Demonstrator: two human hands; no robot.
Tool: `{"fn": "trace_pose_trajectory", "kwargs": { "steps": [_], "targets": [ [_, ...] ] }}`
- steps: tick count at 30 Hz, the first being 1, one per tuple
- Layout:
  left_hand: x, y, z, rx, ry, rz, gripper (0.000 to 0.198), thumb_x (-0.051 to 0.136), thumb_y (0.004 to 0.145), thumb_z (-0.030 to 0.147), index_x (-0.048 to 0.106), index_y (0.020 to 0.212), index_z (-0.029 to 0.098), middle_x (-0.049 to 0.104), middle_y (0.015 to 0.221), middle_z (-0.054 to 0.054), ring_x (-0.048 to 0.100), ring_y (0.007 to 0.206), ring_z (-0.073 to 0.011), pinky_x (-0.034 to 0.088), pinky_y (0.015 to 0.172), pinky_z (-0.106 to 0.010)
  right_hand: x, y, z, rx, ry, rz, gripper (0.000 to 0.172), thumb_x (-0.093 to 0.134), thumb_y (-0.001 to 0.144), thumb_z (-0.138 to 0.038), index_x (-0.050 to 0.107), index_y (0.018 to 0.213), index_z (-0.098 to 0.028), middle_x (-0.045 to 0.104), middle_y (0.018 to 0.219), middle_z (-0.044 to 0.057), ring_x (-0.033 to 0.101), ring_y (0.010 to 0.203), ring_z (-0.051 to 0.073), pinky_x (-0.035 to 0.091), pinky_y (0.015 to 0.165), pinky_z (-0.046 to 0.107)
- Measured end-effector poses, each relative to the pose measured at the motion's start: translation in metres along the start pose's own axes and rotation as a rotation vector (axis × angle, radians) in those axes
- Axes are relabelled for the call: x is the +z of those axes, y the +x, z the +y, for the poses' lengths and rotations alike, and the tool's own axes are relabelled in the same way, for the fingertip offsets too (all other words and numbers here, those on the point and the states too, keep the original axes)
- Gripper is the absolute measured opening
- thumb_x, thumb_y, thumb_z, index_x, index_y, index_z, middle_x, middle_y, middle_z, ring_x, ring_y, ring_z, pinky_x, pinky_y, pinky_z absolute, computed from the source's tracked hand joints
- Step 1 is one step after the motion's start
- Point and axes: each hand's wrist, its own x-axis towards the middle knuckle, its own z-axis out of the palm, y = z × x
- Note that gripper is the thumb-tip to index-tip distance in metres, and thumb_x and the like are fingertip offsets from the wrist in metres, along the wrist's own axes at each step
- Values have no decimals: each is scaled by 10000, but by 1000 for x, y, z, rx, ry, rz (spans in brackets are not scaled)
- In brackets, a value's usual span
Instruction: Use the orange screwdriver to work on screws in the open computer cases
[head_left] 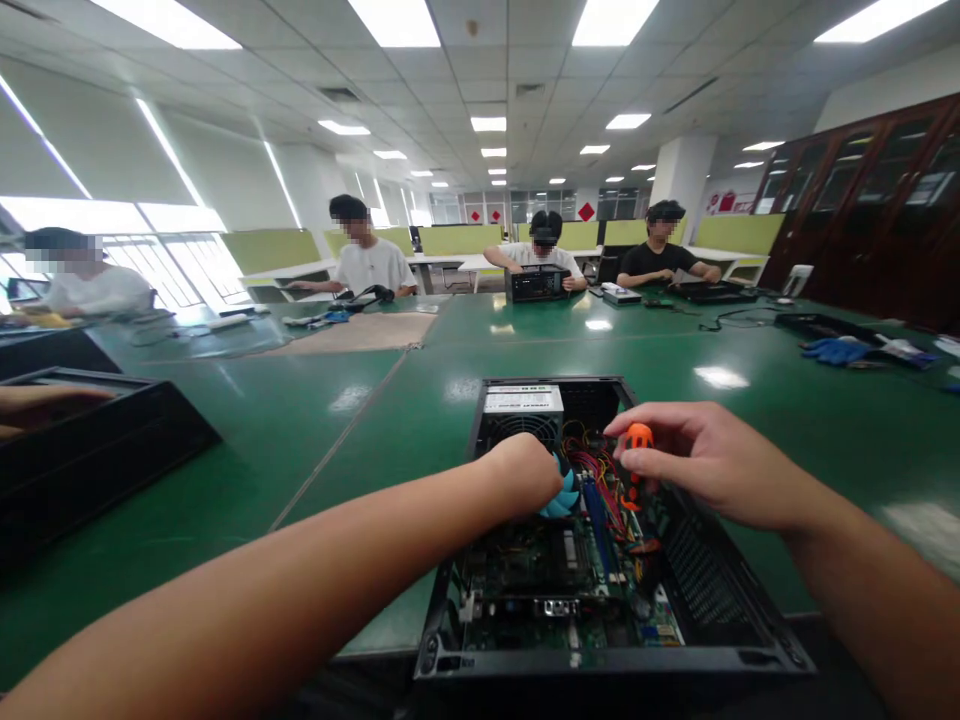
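An open black computer case (731, 658) lies before me, its motherboard (517, 560) and bundled coloured wires (600, 465) showing. My left hand (527, 470) is curled closed over the light-blue cooling fan (561, 498) and hides part of it. What its fingers grip, if anything, is out of sight. Over the right side of the case, my right hand (694, 455) pinches an orange-handled screwdriver (639, 437) between thumb and fingers, roughly upright. Its lower end is hard to make out among the wires. Behind my left hand sits the power supply (523, 400) with a white label.
The green table (360, 400) stretches forward. Another black case (112, 450) stands at left, with another person's arm (52, 400) in it. Several people sit across the table, one behind a black case (536, 284). Blue gloves (836, 352) and dark parts lie at right.
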Motion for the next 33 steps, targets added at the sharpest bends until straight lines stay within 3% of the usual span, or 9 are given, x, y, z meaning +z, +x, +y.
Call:
{"fn": "trace_pose_trajectory", "kwargs": {
  "steps": [5, 10, 16, 20, 25, 29, 33],
  "targets": [
    [9, -7, -6, 113, 85, -21, 112, 782, 657, 142, 698, 595, 180, 756, 681, -111, 727, 658, -292, 519, 580, -355, -18, -21, -2, -104, -319, 77, 308, 682, 915, -441, 759, 1134, -239, 741, 1053, 62, 683, 928, 222, 551, 820, 354],
    [12, -15, -13, 139, 93, -14, 114, 707, 746, 156, 734, 644, 198, 757, 674, -97, 723, 633, -278, 471, 524, -347, -19, -23, 3, -107, -335, 59, 308, 684, 919, -440, 757, 1157, -259, 745, 1051, 45, 694, 923, 209, 556, 807, 330],
    [-2, -18, -4, 141, 65, -44, 169, 615, 857, 230, 761, 776, 209, 778, 767, -88, 739, 717, -263, 482, 552, -333, -13, -21, 6, -139, -311, 26, 256, 683, 936, -410, 753, 1141, -273, 737, 1055, 36, 685, 942, 195, 544, 829, 313],
    [-4, -14, -3, 130, 29, -56, 233, 725, 774, 234, 740, 1005, 209, 786, 852, -89, 738, 732, -279, 468, 540, -334, -13, -22, 5, -152, -321, 23, 308, 680, 931, -437, 753, 1169, -256, 740, 1070, 62, 692, 935, 220, 561, 818, 334],
    [-7, -10, -21, 162, 40, -61, 98, 718, 783, 138, 760, 830, 213, 783, 827, -69, 736, 782, -257, 452, 577, -320, -13, -29, 6, -131, -326, 17, 267, 678, 931, -411, 755, 1148, -277, 739, 1077, 52, 696, 943, 220, 572, 829, 332],
    [-24, -11, -34, 33, -159, -4, 143, 776, 777, 281, 754, 917, 266, 786, 849, -1, 712, 753, -210, 439, 576, -286, -21, -39, 7, -133, -305, 44, 268, 684, 927, -421, 750, 1154, -296, 744, 1087, 53, 709, 946, 237, 589, 816, 331],
    [-23, 0, -12, -99, -240, 45, 163, 699, 776, 293, 745, 905, 204, 772, 822, -69, 716, 739, -261, 512, 604, -329, -29, -41, 5, -151, -255, 77, 239, 713, 911, -415, 752, 1127, -321, 748, 1052, 28, 714, 901, 216, 589, 780, 291]
  ]
}}
